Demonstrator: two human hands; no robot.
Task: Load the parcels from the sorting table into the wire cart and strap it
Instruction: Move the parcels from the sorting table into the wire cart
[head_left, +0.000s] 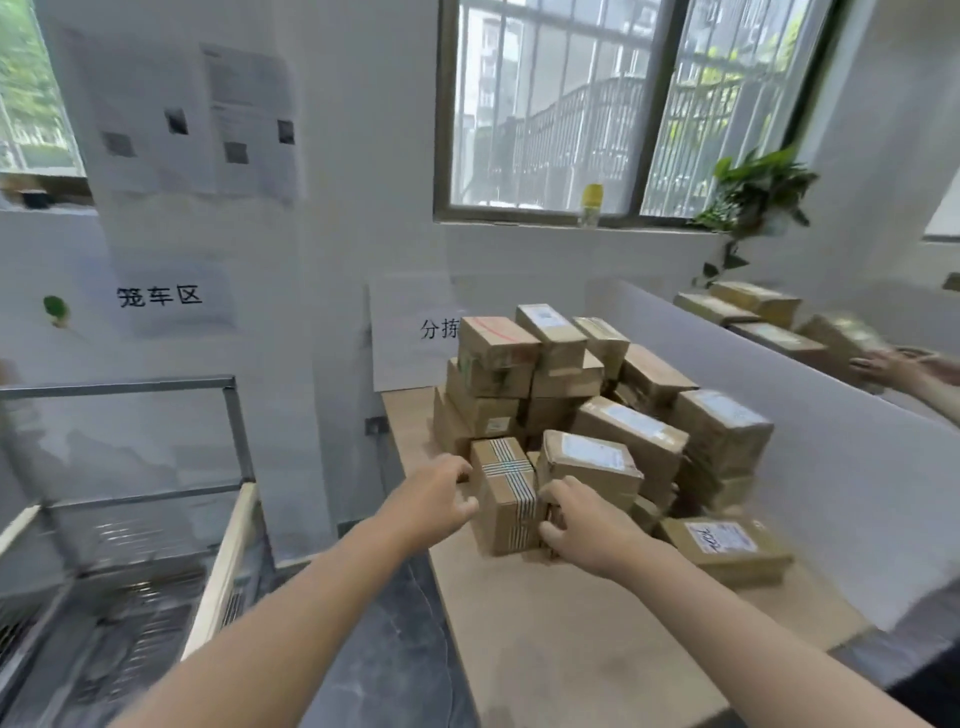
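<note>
A heap of brown cardboard parcels (566, 384) stands on the wooden sorting table (561, 634). At its front is a small parcel with striped tape (506, 493). My left hand (441, 499) touches that parcel's left side, fingers loosely curved around its edge. On the parcel's right side my right hand (576, 525) has its fingers curled against the lower corner. The wire cart (130, 519) stands to the left of the table, its metal frame and mesh floor in view; I see no parcels in it.
A flat parcel with a white label (727, 545) lies right of my hands. A white partition (810, 431) borders the table's right side; beyond it another person's hand (893, 369) handles more parcels. Dark floor lies between cart and table.
</note>
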